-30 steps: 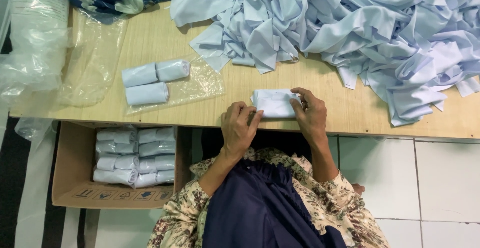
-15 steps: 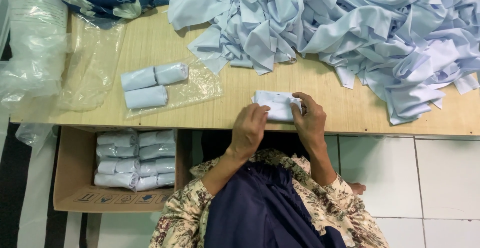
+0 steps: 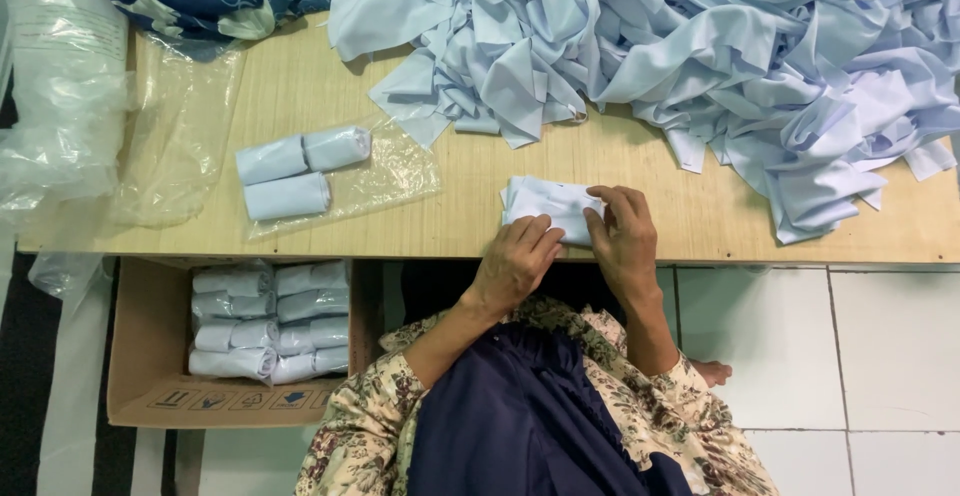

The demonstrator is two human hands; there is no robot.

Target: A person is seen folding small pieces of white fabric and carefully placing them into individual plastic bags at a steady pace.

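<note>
1. A person's left hand (image 3: 518, 261) and right hand (image 3: 622, 239) press a folded pale-blue cloth (image 3: 545, 205) flat at the table (image 3: 470, 226) edge, fingers curled over its near side, pinching it so the fold holds.
2. Left of the cloth, three finished rolls (image 3: 295, 168) lie on a clear bag (image 3: 390, 171), kept within reach.
3. Below the table edge, a cardboard box (image 3: 150, 386) holds more rolls.
4. Behind the cloth, the loose blue pile (image 3: 720, 56) waits.
5. Against half a second ago, the left hand sits lower and nearer the edge; the cloth looks tighter.
</note>
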